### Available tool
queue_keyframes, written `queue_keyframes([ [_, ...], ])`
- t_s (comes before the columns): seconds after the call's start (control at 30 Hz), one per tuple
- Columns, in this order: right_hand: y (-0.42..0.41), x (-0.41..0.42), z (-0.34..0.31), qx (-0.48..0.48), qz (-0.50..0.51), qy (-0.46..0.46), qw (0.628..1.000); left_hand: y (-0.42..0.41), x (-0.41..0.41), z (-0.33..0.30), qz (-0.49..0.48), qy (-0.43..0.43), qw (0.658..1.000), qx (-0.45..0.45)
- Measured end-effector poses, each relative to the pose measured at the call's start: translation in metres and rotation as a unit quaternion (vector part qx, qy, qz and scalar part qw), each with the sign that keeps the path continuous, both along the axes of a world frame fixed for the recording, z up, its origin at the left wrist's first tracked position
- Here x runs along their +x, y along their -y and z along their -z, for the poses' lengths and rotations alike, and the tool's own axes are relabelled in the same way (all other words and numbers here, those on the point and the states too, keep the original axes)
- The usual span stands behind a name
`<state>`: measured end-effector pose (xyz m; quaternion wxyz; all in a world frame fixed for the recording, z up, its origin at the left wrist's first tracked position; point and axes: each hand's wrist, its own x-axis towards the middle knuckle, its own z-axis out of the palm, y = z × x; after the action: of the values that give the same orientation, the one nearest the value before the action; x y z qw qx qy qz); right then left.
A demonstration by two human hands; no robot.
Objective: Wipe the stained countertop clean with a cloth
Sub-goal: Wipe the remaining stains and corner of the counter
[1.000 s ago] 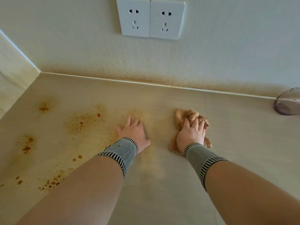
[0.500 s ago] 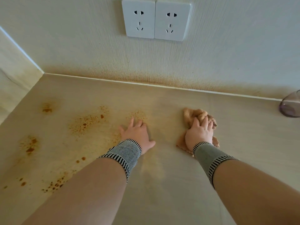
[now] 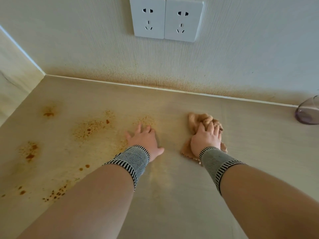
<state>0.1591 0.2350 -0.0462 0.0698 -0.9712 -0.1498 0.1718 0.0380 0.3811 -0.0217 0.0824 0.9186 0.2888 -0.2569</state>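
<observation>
Pale beige smooth countertop (image 3: pixel 172 213), orange-brown speckled stains (image 3: pixel 89 128) on left part. Crumpled tan cloth (image 3: pixel 198 119) lies on it; clear purplish glass vessel (image 3: pixel 309 112) at right edge.

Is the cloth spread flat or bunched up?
Bunched up. The cloth sits in crumpled folds under the right hand, which presses it onto the countertop, lumps poking out past the fingers.

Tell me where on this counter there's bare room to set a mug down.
Free: the beige countertop between the tan cloth under the right hand and the clear glass, and the strip nearest you. Crowded: orange-brown stains left of the flat left hand.
</observation>
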Motion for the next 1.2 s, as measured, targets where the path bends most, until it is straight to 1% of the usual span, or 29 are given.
queue_keyframes([
  [0.03,-0.009,-0.005,-0.001,-0.004,0.001,-0.003,1.0,0.0,0.0,0.0,-0.001,0.0,1.0,-0.002],
  [0.07,-0.02,-0.011,-0.003,0.006,-0.024,-0.005,1.0,0.0,0.0,0.0,-0.003,0.002,1.0,-0.004],
  [0.13,-0.034,-0.026,-0.005,0.041,-0.13,-0.013,0.991,-0.002,-0.001,0.001,-0.008,0.008,1.0,-0.007],
  [0.2,-0.03,-0.036,-0.003,0.058,-0.234,-0.032,0.97,-0.002,-0.003,0.002,-0.01,0.011,1.0,-0.008],
  [0.23,-0.022,-0.034,-0.002,0.061,-0.263,-0.037,0.962,-0.002,-0.004,0.003,-0.009,0.011,1.0,-0.007],
  [0.27,-0.011,-0.028,-0.001,0.064,-0.27,-0.032,0.96,-0.002,-0.004,0.004,-0.006,0.012,1.0,-0.006],
  [0.3,0.001,-0.02,0.0,0.066,-0.251,-0.015,0.966,-0.001,-0.004,0.004,-0.005,0.014,1.0,-0.007],
  [0.33,0.012,-0.01,0.002,0.061,-0.208,0.011,0.976,-0.002,-0.003,0.004,-0.007,0.016,1.0,-0.01],
  [0.4,0.025,0.005,0.003,0.006,-0.084,0.057,0.995,-0.001,-0.001,0.002,-0.013,0.008,1.0,-0.014],
  [0.47,0.016,0.009,0.002,-0.015,0.009,0.036,0.999,0.0,0.002,0.001,-0.012,-0.007,1.0,-0.011],
  [0.5,0.006,0.006,0.003,-0.005,0.021,0.018,1.0,0.0,0.002,0.001,-0.013,-0.011,1.0,-0.011],
  [0.53,-0.005,0.001,0.003,0.012,0.005,0.006,1.0,0.001,0.002,0.001,-0.015,-0.01,1.0,-0.01],
  [0.6,-0.026,-0.014,0.003,0.056,-0.092,-0.012,0.994,0.0,0.003,0.0,-0.019,-0.004,1.0,-0.005],
  [0.7,-0.036,-0.037,0.0,0.092,-0.257,-0.039,0.961,0.0,0.004,-0.003,-0.029,-0.01,0.999,-0.015],
  [0.77,-0.026,-0.027,-0.001,0.091,-0.305,-0.041,0.947,0.0,0.004,-0.004,-0.03,-0.011,0.999,-0.016],
  [0.8,-0.018,-0.017,-0.001,0.094,-0.299,-0.033,0.949,0.0,0.004,-0.003,-0.027,-0.006,1.0,-0.013],
  [0.83,-0.008,-0.008,0.001,0.098,-0.271,-0.019,0.958,0.0,0.003,-0.001,-0.025,-0.002,1.0,-0.011],
  [0.87,0.002,0.001,0.003,0.099,-0.217,0.0,0.971,0.0,0.002,0.0,-0.024,0.0,1.0,-0.009],
  [0.93,0.013,0.013,0.006,0.071,-0.094,0.021,0.993,0.001,0.002,0.001,-0.022,-0.003,1.0,-0.009],
  [0.97,0.011,0.013,0.005,0.053,-0.046,0.018,0.997,0.002,0.003,0.001,-0.017,-0.007,1.0,-0.008],
  [1.03,-0.006,0.007,0.005,0.036,0.012,0.012,0.999,0.0,0.003,-0.002,-0.012,0.002,1.0,-0.013],
  [1.07,-0.018,0.003,0.004,0.036,0.019,0.013,0.999,-0.003,0.003,-0.002,-0.014,0.017,1.0,-0.017],
  [1.1,-0.031,-0.002,0.001,0.045,0.004,0.01,0.999,-0.006,0.002,-0.001,-0.02,0.039,0.999,-0.018],
  [1.13,-0.046,-0.01,0.001,0.06,-0.035,0.004,0.998,-0.013,-0.002,0.0,-0.029,0.06,0.998,-0.011],
  [1.2,-0.065,-0.026,-0.001,0.092,-0.157,-0.009,0.983,-0.027,-0.007,0.001,-0.055,0.072,0.996,0.011],
])
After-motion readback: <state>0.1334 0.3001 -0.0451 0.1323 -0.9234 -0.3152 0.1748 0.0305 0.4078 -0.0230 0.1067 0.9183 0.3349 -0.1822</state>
